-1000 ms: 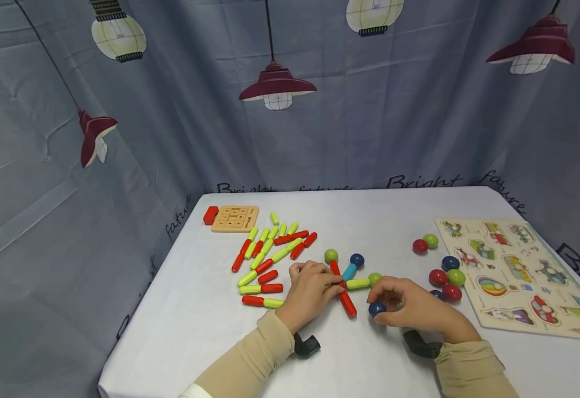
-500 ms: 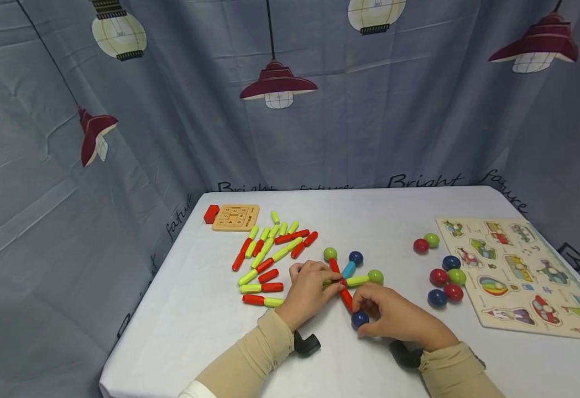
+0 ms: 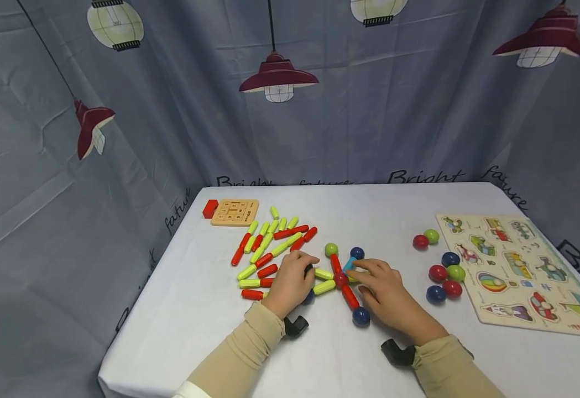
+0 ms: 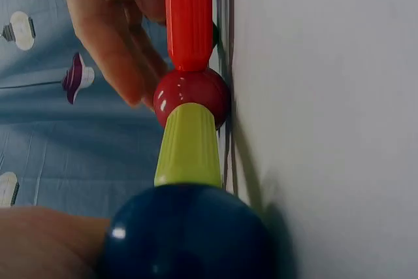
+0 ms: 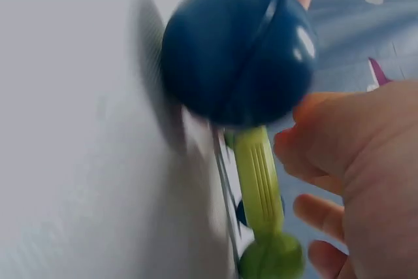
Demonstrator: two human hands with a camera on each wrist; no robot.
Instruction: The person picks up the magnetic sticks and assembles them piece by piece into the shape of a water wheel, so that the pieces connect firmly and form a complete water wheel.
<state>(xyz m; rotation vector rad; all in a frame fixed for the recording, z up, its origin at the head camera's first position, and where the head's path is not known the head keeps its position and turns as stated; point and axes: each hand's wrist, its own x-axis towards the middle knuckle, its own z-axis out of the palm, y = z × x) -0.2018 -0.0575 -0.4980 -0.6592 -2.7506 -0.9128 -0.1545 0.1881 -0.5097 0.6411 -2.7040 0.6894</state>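
The left hand (image 3: 290, 282) curls its fingers over a blue ball (image 3: 309, 297) at a yellow-green rod's (image 3: 324, 287) end. The right hand (image 3: 386, 293) lies relaxed over the spoke figure, fingertips just beside the red hub ball (image 3: 340, 279).

Both hands sit on the stick-and-ball figure (image 3: 340, 276) in the middle of the bench (image 3: 210, 331). The left hand (image 3: 290, 283) is hemmed on its far left by the loose pile of sticks (image 3: 270, 249), which lies just beside its fingers. To the right of the right hand (image 3: 386, 293), a strip of bare bench separates it from the cluster of loose balls (image 3: 444, 273); beyond them the puzzle board (image 3: 518, 271) blocks the right edge. Bare bench lies near the front edge and behind the figure, up to the curtain (image 3: 319, 127).
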